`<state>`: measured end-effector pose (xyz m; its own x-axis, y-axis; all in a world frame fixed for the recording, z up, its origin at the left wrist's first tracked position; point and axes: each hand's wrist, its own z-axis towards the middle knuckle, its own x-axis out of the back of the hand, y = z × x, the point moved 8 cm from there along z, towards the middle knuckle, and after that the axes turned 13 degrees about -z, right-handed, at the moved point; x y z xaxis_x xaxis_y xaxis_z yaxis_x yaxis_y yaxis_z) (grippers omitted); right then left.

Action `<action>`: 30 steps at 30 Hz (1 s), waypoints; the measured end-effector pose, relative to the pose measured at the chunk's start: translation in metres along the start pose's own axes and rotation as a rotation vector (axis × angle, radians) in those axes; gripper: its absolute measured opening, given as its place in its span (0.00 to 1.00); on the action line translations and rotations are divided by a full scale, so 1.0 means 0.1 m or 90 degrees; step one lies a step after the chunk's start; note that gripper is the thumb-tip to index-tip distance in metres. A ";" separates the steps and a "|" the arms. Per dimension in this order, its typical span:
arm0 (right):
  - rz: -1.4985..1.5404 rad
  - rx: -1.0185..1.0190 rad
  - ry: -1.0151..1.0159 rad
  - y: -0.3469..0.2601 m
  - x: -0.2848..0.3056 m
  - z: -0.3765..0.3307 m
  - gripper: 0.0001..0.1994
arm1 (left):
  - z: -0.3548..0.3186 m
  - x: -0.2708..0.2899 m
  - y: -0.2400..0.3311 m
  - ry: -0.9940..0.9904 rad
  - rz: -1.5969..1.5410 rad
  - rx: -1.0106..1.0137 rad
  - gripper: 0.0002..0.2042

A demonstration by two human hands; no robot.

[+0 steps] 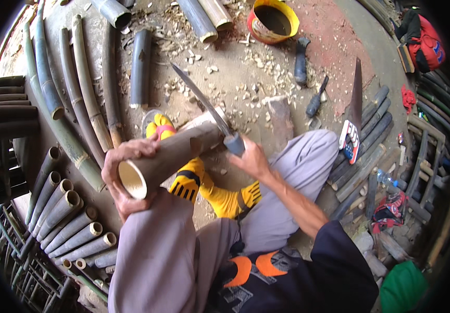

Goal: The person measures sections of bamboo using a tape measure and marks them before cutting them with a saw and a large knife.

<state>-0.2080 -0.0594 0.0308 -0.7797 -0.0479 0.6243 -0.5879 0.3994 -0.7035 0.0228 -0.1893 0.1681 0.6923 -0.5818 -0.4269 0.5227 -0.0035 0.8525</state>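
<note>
A thick brown bamboo tube (179,150) lies slantwise over my left leg, its hollow pale end toward me. My left hand (126,175) wraps round that near end, thumb and fingers on opposite sides. Gripped in my right hand (251,160) is the grey handle of a machete (202,97), whose long blade points up and to the left. The blade crosses just above the tube's far end, beside a pale block of wood (204,119); I cannot tell whether it touches the bamboo. A notch shows in the tube's upper side near that end.
A yellow-red bucket (274,22) of dark liquid stands at the back. Wood chips litter the ground. Long bamboo poles (90,86) and a stack of cut tubes (74,229) lie left. A handsaw (354,112) leans against bamboo pieces (365,151) at right, near a plastic bottle (387,178).
</note>
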 end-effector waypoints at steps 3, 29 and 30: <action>0.086 0.051 0.131 -0.32 0.33 -0.13 0.17 | -0.02 0.02 0.00 0.001 -0.004 0.008 0.32; 0.082 -0.091 -0.030 0.31 -0.10 -0.04 0.19 | -0.34 0.54 0.03 0.072 0.030 0.080 0.27; 0.095 -0.072 -0.016 0.27 -0.08 -0.03 0.19 | -0.42 0.67 0.05 0.095 0.047 0.097 0.27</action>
<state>-0.2167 -0.0451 0.0081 -0.8623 -0.0036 0.5064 -0.4391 0.5037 -0.7440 0.0928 -0.1945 0.1311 0.7974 -0.4586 -0.3923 0.3950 -0.0949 0.9138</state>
